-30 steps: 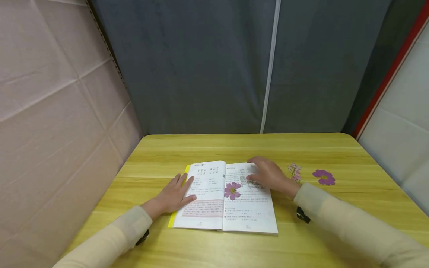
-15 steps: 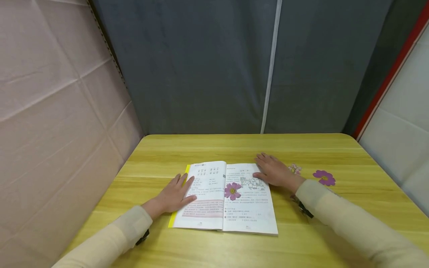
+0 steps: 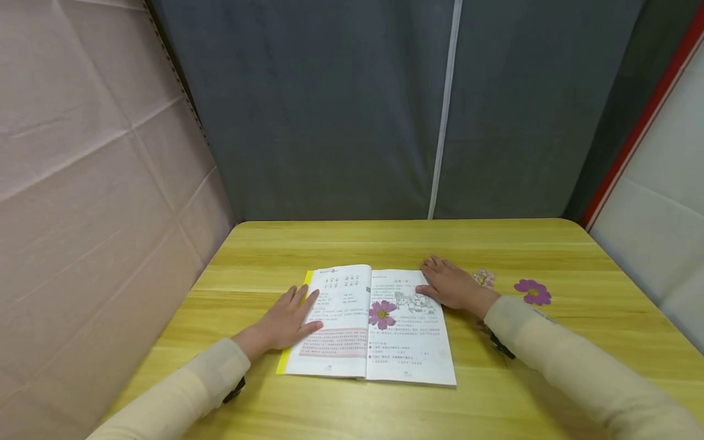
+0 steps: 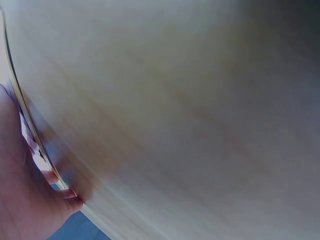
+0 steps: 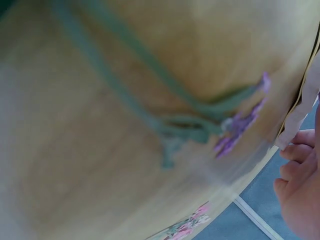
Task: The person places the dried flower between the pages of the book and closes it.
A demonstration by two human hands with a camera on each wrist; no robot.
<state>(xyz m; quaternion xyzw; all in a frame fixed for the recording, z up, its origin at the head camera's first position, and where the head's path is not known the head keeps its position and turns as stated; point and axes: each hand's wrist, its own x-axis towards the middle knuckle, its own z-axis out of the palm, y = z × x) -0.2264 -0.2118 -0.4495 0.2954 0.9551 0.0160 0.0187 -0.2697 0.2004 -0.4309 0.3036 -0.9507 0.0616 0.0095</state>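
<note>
An open book (image 3: 409,348) with printed pages and a yellow cover edge lies flat in the head view. A pink-purple pressed flower (image 3: 382,314) with a yellow centre rests on its right page, beside the fold. My left hand (image 3: 283,318) rests on the left page near the outer edge, fingers spread. At the upper right corner of the book lies my right hand (image 3: 453,287), its thumb over the page edge and its fingers extended. In the right wrist view, purple blossoms (image 5: 240,127) on green stems lie on the table beside that hand.
Right of the book, a small pink-and-white flower sprig (image 3: 484,278) and a purple flower (image 3: 532,292) lie on the wooden table (image 3: 341,241). The right forearm partly covers the purple-blossomed stems. A dark curtain (image 3: 330,122) hangs behind the table, with pale cloth (image 3: 99,201) at the left.
My right hand has moved right from over the page to the book's upper right corner, uncovering the printed drawing. My left hand and the flower on the page stay put.
</note>
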